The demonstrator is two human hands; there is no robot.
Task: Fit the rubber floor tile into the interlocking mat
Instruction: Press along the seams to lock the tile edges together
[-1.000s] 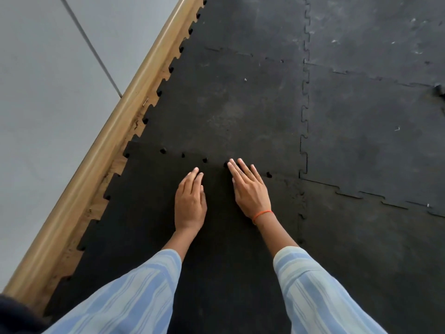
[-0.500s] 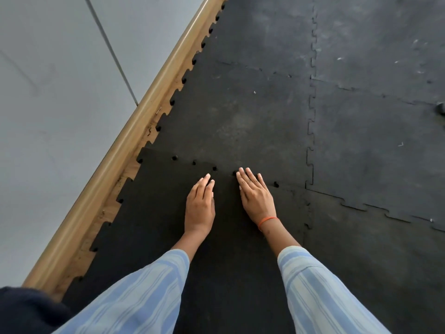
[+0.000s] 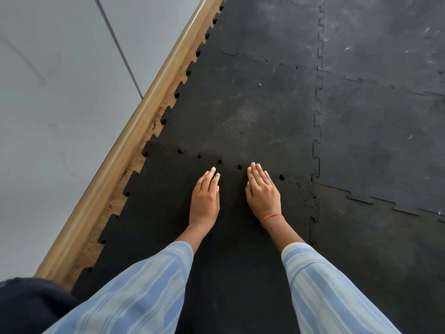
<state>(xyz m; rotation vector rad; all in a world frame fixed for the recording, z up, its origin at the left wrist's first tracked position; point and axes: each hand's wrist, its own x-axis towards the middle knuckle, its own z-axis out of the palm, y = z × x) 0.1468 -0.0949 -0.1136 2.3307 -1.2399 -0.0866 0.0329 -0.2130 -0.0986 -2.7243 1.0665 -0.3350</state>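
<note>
A black rubber floor tile [image 3: 156, 213] with toothed edges lies on the floor in front of me. Its far edge overlaps the neighbouring tile of the interlocking mat [image 3: 240, 104], and small dark gaps show along that seam. My left hand [image 3: 204, 198] rests flat on the tile, fingers together, just short of the seam. My right hand [image 3: 262, 194], with an orange band at the wrist, lies flat beside it, fingertips at the seam. Neither hand grips anything.
A wooden skirting strip [image 3: 134, 141] runs diagonally along the grey wall [image 3: 60, 104] at the left, with bare wood floor showing between it and the tile teeth. More joined mat tiles [image 3: 385, 141] spread to the right and beyond. My striped sleeves fill the foreground.
The view has shifted slightly, so the hands and the seam sit a little lower and further right in the frame. Both hands stay flat on the tile near the seam.
</note>
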